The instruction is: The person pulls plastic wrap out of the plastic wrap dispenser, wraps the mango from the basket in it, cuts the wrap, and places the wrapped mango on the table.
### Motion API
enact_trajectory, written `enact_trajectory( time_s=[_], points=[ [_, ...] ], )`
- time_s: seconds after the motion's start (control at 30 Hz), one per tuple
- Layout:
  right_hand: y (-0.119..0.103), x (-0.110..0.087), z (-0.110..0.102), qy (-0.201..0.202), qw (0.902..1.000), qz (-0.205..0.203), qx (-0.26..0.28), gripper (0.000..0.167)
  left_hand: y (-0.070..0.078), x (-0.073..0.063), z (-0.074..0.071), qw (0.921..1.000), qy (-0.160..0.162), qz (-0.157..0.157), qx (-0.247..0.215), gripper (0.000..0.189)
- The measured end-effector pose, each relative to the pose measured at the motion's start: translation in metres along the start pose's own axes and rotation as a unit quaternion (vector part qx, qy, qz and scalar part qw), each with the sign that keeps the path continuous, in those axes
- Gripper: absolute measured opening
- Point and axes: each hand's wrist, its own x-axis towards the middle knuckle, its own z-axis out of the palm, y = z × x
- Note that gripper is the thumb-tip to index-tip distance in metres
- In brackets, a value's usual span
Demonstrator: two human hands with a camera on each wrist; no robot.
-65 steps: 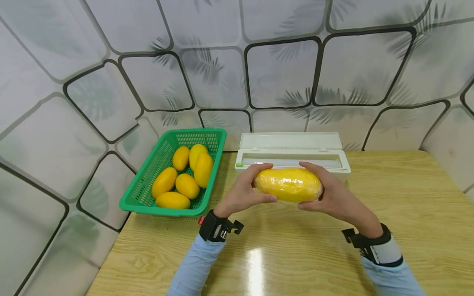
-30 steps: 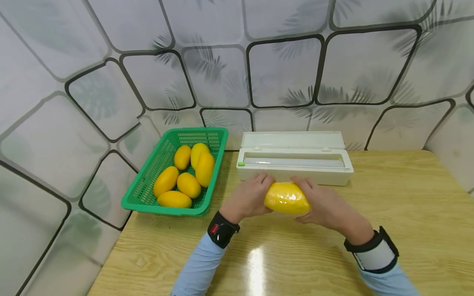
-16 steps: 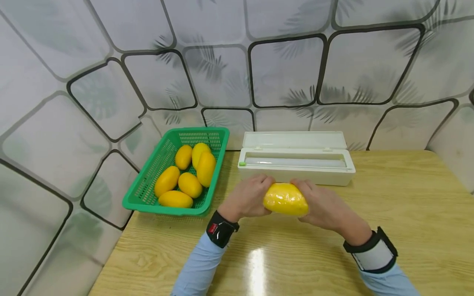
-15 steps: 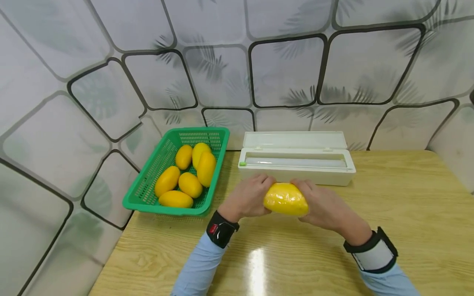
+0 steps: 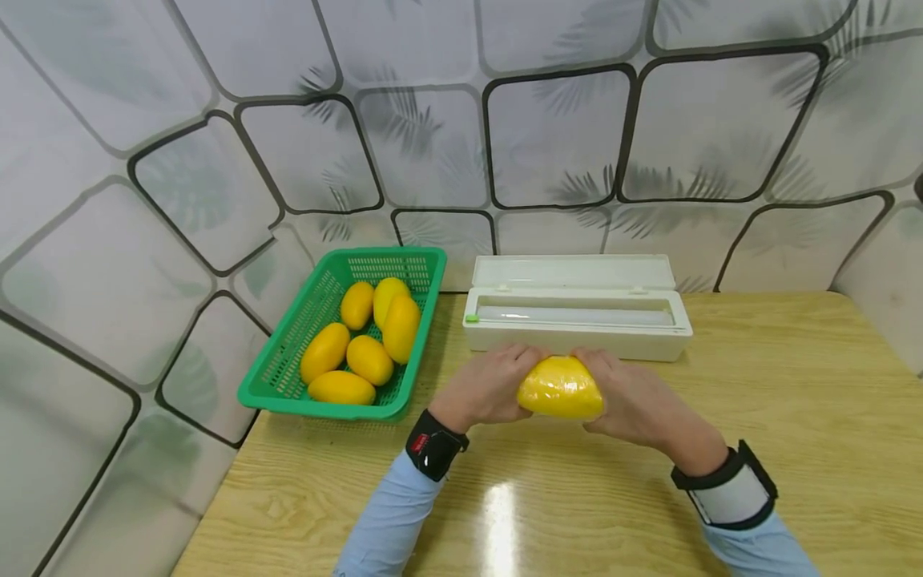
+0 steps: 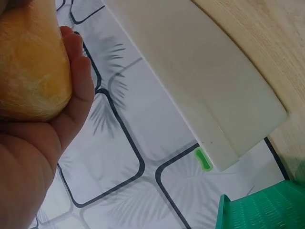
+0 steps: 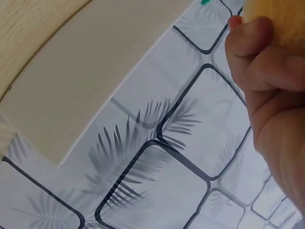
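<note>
A yellow mango [image 5: 561, 388] with shiny clear film around it is held between both hands, in front of the white wrap dispenser [image 5: 577, 340]. My left hand [image 5: 489, 388] grips its left end, and in the left wrist view the fingers curl around the film-covered mango [image 6: 33, 67]. On the other end my right hand [image 5: 634, 401] grips with bent fingers, seen beside the mango [image 7: 281, 21] in the right wrist view. Both ends of the fruit are hidden by the hands. The dispenser's lid [image 5: 573, 272] is raised, and a roll of film [image 5: 577, 315] lies inside.
Left of the hands stands a green plastic basket [image 5: 248, 398] holding several bare mangoes [image 5: 370, 360]. A small green slider [image 5: 472, 318] sits at the dispenser's left end. Behind the wooden table [image 5: 577, 497] rises a patterned wall covering [image 5: 555, 136].
Since the earliest frame, both hands have lowered the mango towards the person and now cover more of its ends. Over the last half second they have barely moved.
</note>
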Motion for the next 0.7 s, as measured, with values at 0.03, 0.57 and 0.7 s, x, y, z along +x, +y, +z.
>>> enact_trajectory(
  time_s=[0.03, 0.57, 0.7],
  points=[
    [0.0005, 0.0004, 0.0003, -0.003, 1.0000, 0.002, 0.004, 0.076, 0.0001, 0.0001, 0.0001, 1.0000, -0.002, -0.002, -0.004, 0.061],
    [0.0032, -0.0002, 0.0027, -0.001, 0.9999, 0.008, 0.015, 0.074, -0.0027, 0.0004, -0.0019, 0.9997, -0.014, -0.004, -0.020, 0.052],
    [0.0032, -0.0004, 0.0013, 0.000, 0.9999, 0.003, 0.010, 0.077, -0.0029, -0.0005, -0.0019, 0.9997, -0.006, 0.003, -0.025, 0.048]
  ],
)
